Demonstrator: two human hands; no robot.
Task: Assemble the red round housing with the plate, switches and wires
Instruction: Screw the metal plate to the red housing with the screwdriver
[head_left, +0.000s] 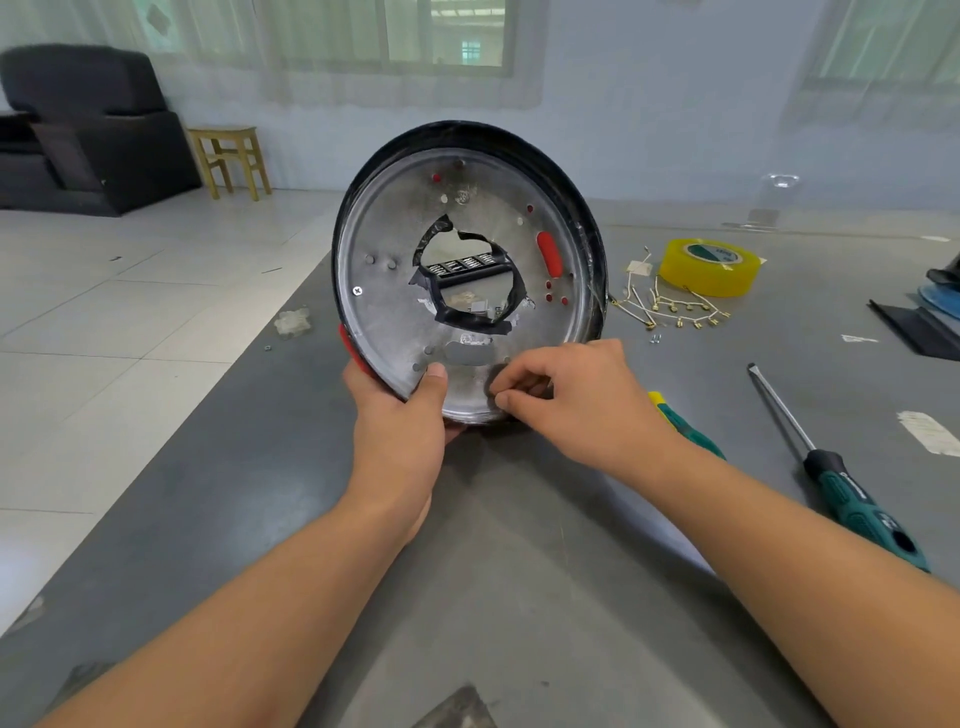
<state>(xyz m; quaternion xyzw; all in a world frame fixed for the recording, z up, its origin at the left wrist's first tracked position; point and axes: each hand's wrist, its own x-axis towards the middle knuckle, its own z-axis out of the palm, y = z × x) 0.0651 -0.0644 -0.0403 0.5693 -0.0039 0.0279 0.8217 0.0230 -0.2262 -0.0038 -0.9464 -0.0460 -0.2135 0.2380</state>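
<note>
Housing: the red round housing (349, 340) stands tilted on edge at the middle of the grey bench (519, 571), its open side facing the camera; red shows only at the lower left rim, the rest of the rim looks dark.
Plate: a silvery round plate (395, 270) sits inside the housing, with a ragged central hole edged in black tape and one screw (357, 291) at its left.
Left hands entry: the left hand (400, 415) grips the housing's lower rim, thumb pressed on the plate's face.
Right hands entry: the right hand (566, 395) rests at the plate's lower edge, fingers curled with thumb and forefinger pinched together; what they hold, if anything, cannot be told.
Wires: a bundle of pale wires (670, 306) with brass terminals lies on the bench right of the housing.
Tape: a yellow tape roll (709, 265) lies just behind the wires.
Tools: a green-handled screwdriver (831, 467) lies at the right; a second one (685, 426) is partly hidden by the right wrist.
</note>
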